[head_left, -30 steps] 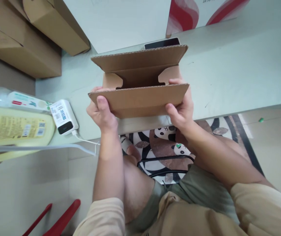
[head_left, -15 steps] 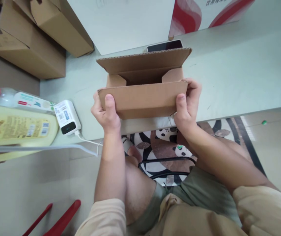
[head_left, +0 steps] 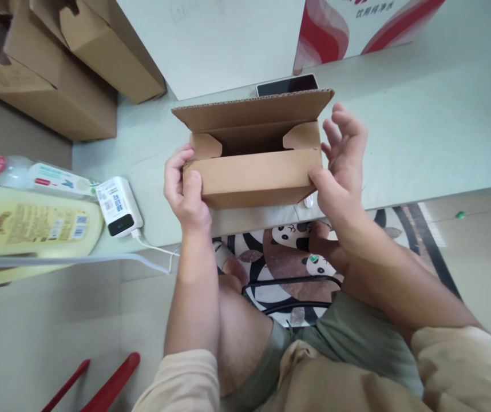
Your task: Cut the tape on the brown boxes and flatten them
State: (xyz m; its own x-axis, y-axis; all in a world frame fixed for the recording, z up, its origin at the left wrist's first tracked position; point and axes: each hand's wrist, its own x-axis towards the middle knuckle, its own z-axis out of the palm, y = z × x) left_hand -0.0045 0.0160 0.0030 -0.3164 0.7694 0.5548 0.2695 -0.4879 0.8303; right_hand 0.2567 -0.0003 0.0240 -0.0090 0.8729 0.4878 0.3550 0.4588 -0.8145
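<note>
A brown cardboard box [head_left: 254, 177] is at the table's front edge, its top partly open. Its far flap stands raised, small side flaps fold inward, and the near flap hangs over the front; the inside is dark. My left hand [head_left: 187, 186] grips the box's left end, thumb on the front and fingers along the side. At the right end, my right hand [head_left: 344, 160] has its fingers spread and lifted off, while the thumb rests at the front right corner.
Left on the table [head_left: 400, 137] are a white power bank [head_left: 119, 206] with a cable, a plastic bottle [head_left: 35, 174] and a yellow jug [head_left: 35, 223]. Cardboard boxes [head_left: 82, 103] stand back left. Behind my box lie a dark-screened device [head_left: 288, 84] and a large white carton [head_left: 228, 46].
My right hand's fingers have come off the box's right side and spread outward. The near flap has folded further down over the front. My left hand still holds the left end.
</note>
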